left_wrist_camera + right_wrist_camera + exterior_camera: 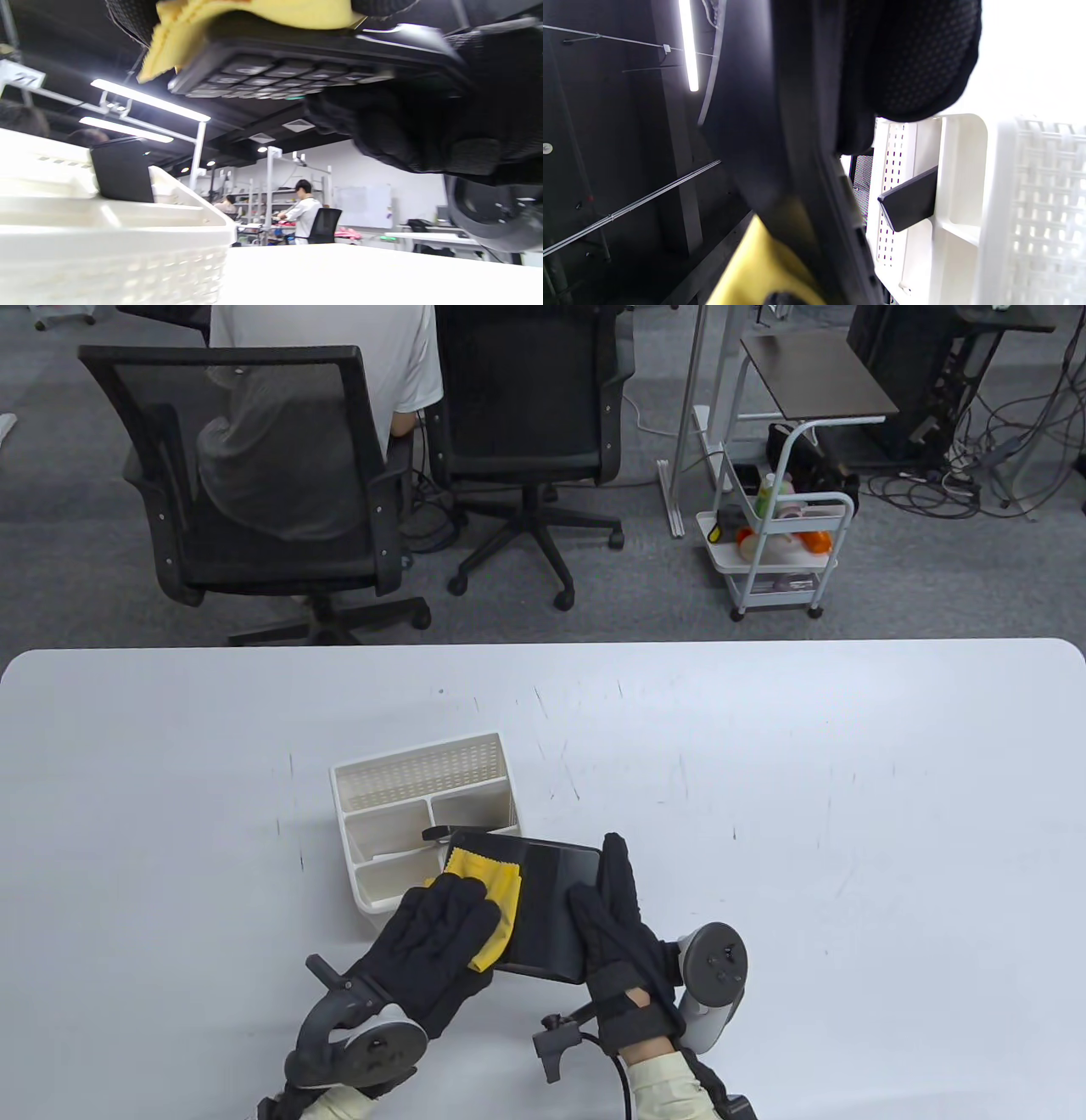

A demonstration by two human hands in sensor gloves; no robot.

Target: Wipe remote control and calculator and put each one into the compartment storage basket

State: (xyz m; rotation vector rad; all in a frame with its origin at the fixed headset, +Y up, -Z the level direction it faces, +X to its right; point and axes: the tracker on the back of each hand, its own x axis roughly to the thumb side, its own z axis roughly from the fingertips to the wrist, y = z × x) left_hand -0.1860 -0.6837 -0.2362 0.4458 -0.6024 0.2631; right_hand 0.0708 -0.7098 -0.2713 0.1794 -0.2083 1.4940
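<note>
The calculator is held above the tabletop, just beside the basket, keys down. Right hand grips its right edge; left hand presses the yellow cloth on its back. Judged rigid, light, smooth-cased; best gripped by the edges.

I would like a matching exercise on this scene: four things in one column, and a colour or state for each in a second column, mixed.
Things:
1. calculator
2. cloth
3. storage basket
4. remote control

States:
a. yellow, pressed on the calculator by the left hand
b. stands inside the basket
c. white, on the table, with compartments
d. held above the table by the right hand, keys facing down

Pairs: 1-d, 2-a, 3-c, 4-b
</note>
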